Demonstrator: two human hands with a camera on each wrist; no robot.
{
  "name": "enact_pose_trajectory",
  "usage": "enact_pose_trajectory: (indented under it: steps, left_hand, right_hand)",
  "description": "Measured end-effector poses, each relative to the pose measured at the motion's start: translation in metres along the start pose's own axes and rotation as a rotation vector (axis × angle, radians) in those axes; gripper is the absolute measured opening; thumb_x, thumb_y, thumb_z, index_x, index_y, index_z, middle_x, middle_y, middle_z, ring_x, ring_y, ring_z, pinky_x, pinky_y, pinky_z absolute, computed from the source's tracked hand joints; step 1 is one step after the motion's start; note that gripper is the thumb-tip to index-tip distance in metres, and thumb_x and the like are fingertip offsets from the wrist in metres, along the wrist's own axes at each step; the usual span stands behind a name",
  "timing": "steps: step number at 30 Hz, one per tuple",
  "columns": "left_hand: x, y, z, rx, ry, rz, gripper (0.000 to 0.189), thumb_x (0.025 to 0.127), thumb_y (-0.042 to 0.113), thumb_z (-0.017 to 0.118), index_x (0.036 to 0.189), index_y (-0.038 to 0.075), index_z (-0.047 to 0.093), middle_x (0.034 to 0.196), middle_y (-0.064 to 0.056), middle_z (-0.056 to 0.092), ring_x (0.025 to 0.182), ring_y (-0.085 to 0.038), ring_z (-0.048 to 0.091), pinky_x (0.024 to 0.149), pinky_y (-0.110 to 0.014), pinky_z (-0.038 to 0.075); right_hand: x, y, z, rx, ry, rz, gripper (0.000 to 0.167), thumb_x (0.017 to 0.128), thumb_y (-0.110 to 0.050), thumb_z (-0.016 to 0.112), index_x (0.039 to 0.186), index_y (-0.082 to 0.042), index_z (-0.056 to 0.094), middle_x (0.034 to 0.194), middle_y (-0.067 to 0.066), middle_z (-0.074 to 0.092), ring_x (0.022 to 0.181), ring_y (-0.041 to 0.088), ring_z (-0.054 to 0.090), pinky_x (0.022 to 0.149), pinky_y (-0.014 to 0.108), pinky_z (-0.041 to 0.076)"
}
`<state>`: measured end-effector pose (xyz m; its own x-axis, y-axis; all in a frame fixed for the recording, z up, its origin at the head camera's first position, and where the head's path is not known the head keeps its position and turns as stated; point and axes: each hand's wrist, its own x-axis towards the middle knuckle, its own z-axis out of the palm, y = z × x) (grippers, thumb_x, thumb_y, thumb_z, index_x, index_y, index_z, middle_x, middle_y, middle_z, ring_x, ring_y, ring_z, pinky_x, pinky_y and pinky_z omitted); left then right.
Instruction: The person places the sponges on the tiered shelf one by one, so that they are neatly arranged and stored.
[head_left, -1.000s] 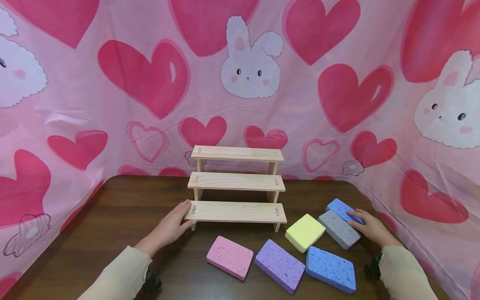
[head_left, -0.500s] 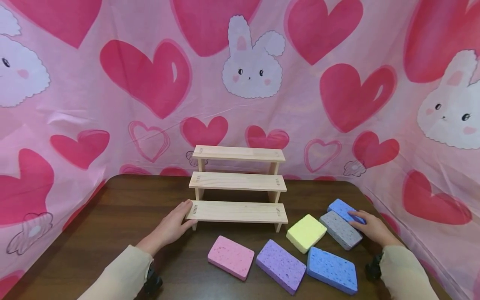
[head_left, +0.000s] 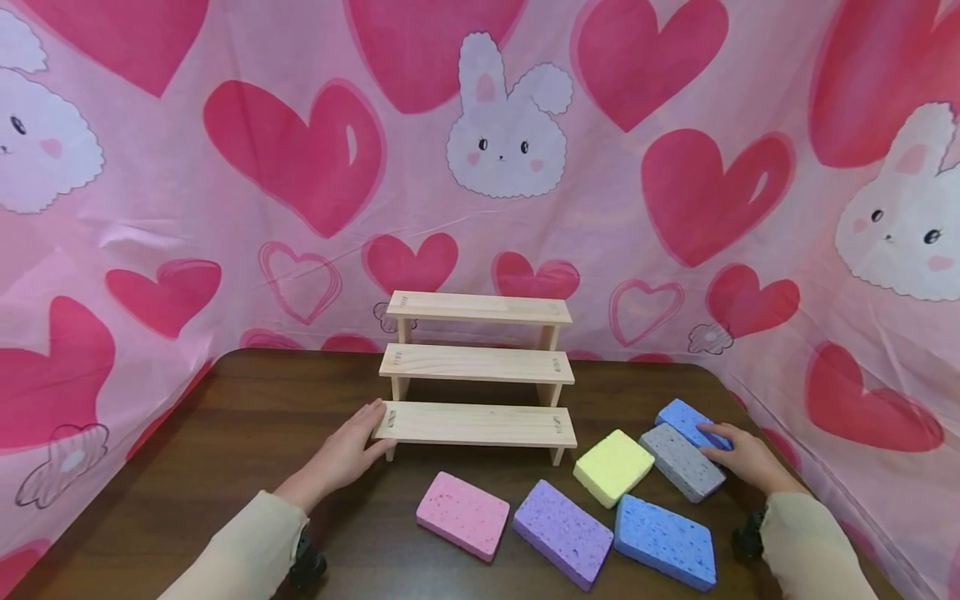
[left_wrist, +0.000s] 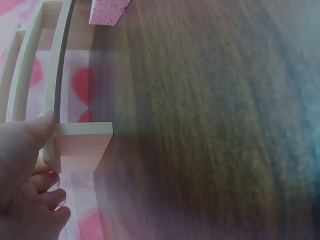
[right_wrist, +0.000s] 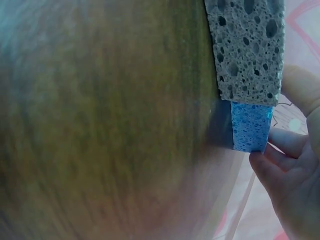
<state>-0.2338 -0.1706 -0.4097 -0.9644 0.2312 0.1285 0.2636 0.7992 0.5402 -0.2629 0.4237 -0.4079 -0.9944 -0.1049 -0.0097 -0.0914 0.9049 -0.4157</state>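
A three-step wooden display stand [head_left: 474, 423] stands mid-table. My left hand [head_left: 341, 450] holds the left end of its lowest step, thumb at the front edge and fingers around the end, as the left wrist view shows with the hand [left_wrist: 25, 165] there. My right hand [head_left: 746, 457] rests at the right end of a blue sponge [head_left: 681, 417], fingertips touching it. A grey sponge [head_left: 682, 461] lies against that blue one, close to my right thumb. In the right wrist view, my fingers [right_wrist: 267, 172] touch the end of the blue sponge [right_wrist: 251, 127].
A yellow sponge [head_left: 613, 467] lies right of the stand. In front are a pink sponge [head_left: 462, 515], a purple sponge [head_left: 562, 533] and another blue sponge [head_left: 665, 542]. Pink cloth [head_left: 300, 275] with hearts and rabbits hangs around the brown table [head_left: 247, 433].
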Motion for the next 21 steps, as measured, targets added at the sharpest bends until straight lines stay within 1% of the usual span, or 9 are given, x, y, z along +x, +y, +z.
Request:
enact_pose_trajectory:
  steps: [4, 11, 15, 21]
  left_hand:
    - [0.0002, -0.0005, 0.0006, 0.004, 0.003, -0.003, 0.066, 0.088, 0.021, 0.064, 0.14, -0.004, 0.032, 0.145, -0.022, 0.027, 0.133, -0.038, 0.023, 0.103, -0.053, 0.023]
    - [0.0005, -0.0002, 0.001, 0.008, 0.01, 0.011, 0.065, 0.087, 0.021, 0.064, 0.139, -0.004, 0.033, 0.144, -0.022, 0.028, 0.132, -0.039, 0.024, 0.102, -0.054, 0.024]
    - [0.001, 0.0, 0.0016, 0.014, 0.015, 0.021, 0.065, 0.087, 0.02, 0.064, 0.139, -0.005, 0.034, 0.144, -0.023, 0.029, 0.132, -0.039, 0.024, 0.102, -0.054, 0.025]
    - [0.0006, 0.0014, 0.0008, 0.007, 0.012, 0.018, 0.065, 0.087, 0.02, 0.064, 0.139, -0.004, 0.034, 0.144, -0.022, 0.028, 0.132, -0.039, 0.024, 0.102, -0.054, 0.025]
  right_hand:
    - [0.0001, 0.0012, 0.0017, -0.005, 0.008, -0.007, 0.064, 0.084, -0.038, 0.065, 0.128, 0.004, 0.048, 0.125, 0.04, 0.038, 0.112, 0.058, 0.034, 0.085, 0.067, 0.033]
    - [0.0007, 0.0031, 0.0048, -0.031, 0.086, -0.032, 0.057, 0.081, -0.03, 0.07, 0.122, 0.006, 0.053, 0.119, 0.038, 0.046, 0.108, 0.055, 0.04, 0.084, 0.065, 0.036]
    - [0.0015, 0.0034, 0.0049, -0.042, 0.113, -0.03, 0.054, 0.079, -0.028, 0.071, 0.119, 0.006, 0.056, 0.116, 0.038, 0.048, 0.107, 0.054, 0.042, 0.084, 0.064, 0.037]
    - [0.0012, 0.0034, 0.0019, -0.051, 0.117, -0.013, 0.056, 0.079, -0.028, 0.072, 0.119, 0.006, 0.056, 0.116, 0.038, 0.049, 0.106, 0.054, 0.042, 0.083, 0.064, 0.038]
